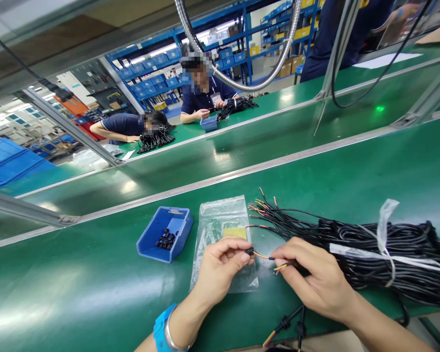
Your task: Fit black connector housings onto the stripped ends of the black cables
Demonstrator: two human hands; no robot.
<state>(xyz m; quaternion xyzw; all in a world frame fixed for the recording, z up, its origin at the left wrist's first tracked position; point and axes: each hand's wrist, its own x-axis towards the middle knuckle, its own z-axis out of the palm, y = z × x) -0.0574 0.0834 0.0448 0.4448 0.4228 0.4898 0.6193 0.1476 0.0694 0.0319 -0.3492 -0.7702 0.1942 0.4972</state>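
Observation:
Between its thumb and fingers, my left hand [223,266] pinches a small black connector [250,251]. Thin yellow and red wires [263,255] run from that part to a black cable, which my right hand [311,274] grips near its stripped end. More coloured wire ends [281,267] poke out by the right thumb. Beneath my left hand lies a clear plastic bag [220,215] with a yellow label [235,232]. A thick bundle of black cables [385,244], tied with a white strip, rests against the right side, its bare coloured ends fanned toward the bag.
A blue bin [183,234] with several small black parts stands left of the bag. Cable ends with black fittings [285,322] hang at the front edge. Beyond a metal rail [212,173], two people sit with cable bundles and another person stands. A metal hose [242,85] loops overhead.

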